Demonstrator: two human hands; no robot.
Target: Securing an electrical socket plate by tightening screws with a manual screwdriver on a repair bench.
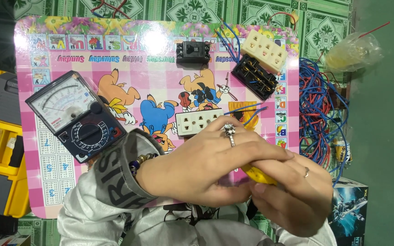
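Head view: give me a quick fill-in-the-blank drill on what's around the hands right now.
1. Both hands close on a small ____ object.
2. The black analog multimeter lies on the pink cartoon-printed ____.
3. The left hand wears a ____ on one finger.
4. The tangle of red and blue wires lies to the ____ of the white socket strip.

Missing words: yellow; board; ring; right

Home corner used as makeshift electrics workshop. Green patterned floor mat (233, 9) is seen under a pink children's cartoon board (160, 77), used as worktop. Analog multimeter (76, 116), black breaker (193, 51), socket strips opened up (261, 64) and loose red/blue wire bundle (318, 109) are laid out on and beside it. Yellow toolbox (1, 150) is set at one side.
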